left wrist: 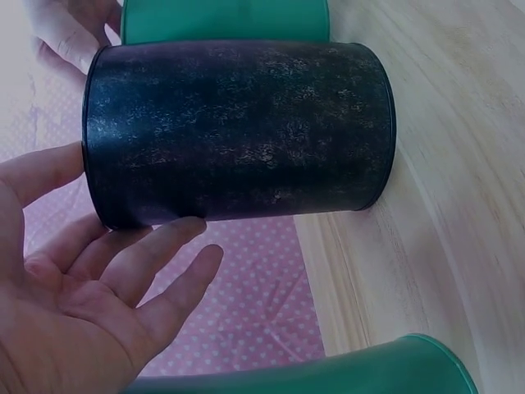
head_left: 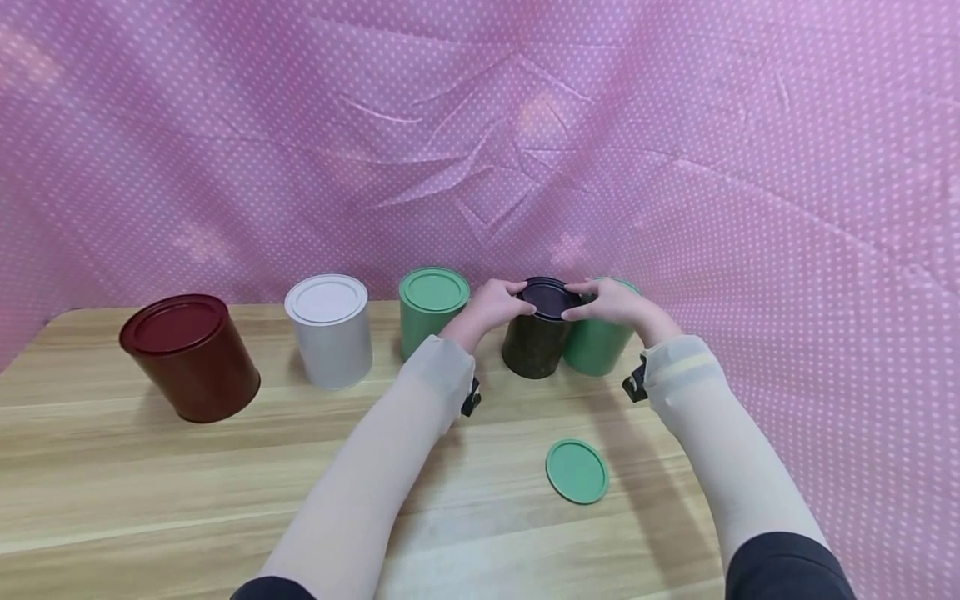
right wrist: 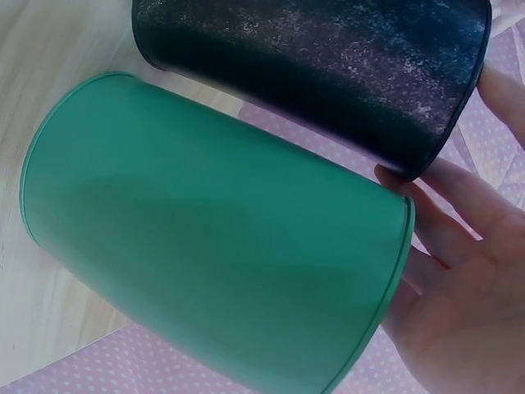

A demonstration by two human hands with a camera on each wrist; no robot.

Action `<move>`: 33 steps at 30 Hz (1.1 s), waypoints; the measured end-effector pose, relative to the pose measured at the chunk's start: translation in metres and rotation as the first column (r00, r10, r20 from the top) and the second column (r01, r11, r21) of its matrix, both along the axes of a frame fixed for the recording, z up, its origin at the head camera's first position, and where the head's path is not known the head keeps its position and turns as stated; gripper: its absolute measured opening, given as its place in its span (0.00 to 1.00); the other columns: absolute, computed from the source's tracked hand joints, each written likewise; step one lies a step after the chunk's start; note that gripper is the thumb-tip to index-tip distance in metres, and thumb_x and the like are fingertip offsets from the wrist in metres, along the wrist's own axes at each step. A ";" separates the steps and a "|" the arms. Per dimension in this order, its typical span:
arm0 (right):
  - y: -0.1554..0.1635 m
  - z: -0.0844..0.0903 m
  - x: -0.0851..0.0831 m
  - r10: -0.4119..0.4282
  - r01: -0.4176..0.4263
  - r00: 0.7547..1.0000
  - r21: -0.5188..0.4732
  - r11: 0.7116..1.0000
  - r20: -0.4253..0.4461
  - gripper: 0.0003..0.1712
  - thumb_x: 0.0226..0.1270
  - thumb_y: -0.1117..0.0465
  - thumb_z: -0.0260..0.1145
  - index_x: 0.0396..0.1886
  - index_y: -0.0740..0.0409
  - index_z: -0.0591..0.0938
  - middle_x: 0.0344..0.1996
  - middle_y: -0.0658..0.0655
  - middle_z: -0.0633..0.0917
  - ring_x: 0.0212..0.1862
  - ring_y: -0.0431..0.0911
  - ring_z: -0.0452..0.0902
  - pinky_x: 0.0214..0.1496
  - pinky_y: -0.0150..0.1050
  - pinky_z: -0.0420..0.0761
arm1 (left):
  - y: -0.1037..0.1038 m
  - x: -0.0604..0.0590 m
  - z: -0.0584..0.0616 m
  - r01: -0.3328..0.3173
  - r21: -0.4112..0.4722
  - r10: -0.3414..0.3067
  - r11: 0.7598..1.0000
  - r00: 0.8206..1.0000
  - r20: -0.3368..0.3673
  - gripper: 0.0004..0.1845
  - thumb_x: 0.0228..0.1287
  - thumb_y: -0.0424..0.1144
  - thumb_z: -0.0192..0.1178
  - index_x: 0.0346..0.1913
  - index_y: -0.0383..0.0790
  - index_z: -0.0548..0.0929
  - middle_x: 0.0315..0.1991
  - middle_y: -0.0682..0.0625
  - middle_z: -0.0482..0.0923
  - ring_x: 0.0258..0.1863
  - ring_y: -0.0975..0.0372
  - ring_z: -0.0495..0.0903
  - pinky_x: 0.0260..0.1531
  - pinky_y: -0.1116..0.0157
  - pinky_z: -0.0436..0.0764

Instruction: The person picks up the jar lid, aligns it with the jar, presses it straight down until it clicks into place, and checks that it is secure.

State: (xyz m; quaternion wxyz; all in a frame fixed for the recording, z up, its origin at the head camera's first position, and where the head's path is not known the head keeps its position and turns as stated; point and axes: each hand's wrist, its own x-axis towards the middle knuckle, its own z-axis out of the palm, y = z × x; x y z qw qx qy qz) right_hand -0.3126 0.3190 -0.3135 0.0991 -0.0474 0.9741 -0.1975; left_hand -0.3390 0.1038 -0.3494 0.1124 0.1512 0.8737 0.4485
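A black can (head_left: pixel 534 346) with a mottled side stands upright near the back of the wooden table. At its top left rim, my left hand (head_left: pixel 491 310) holds on with the thumb in front and fingers behind. In the left wrist view, two fingers (left wrist: pixel 168 246) reach along the can's side. My right hand (head_left: pixel 615 304) grips the opposite side of the same rim, thumb toward me. Right beside the black can stands a green can (right wrist: pixel 213 230), its top mostly hidden by the right hand. Another green can (head_left: pixel 433 292) with a lid is just left of my left hand.
A loose green lid (head_left: pixel 577 472) lies flat on the table (head_left: pixel 480 517), nearer to me. Farther left stand a white can (head_left: pixel 330 342) and a larger dark red can (head_left: pixel 198 367). A pink dotted cloth (head_left: pixel 480 150) hangs behind and along the right.
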 end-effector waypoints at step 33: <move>0.002 0.003 0.003 0.032 -0.032 0.999 -0.008 0.999 0.017 0.41 0.61 0.43 0.68 0.72 0.50 0.68 0.74 0.67 0.57 0.75 0.66 0.47 0.73 0.64 0.52 | 0.002 0.012 0.003 -0.028 -0.009 0.028 1.000 1.000 -0.004 0.32 0.60 0.46 0.62 0.68 0.50 0.71 0.70 0.46 0.67 0.68 0.52 0.67 0.66 0.57 0.68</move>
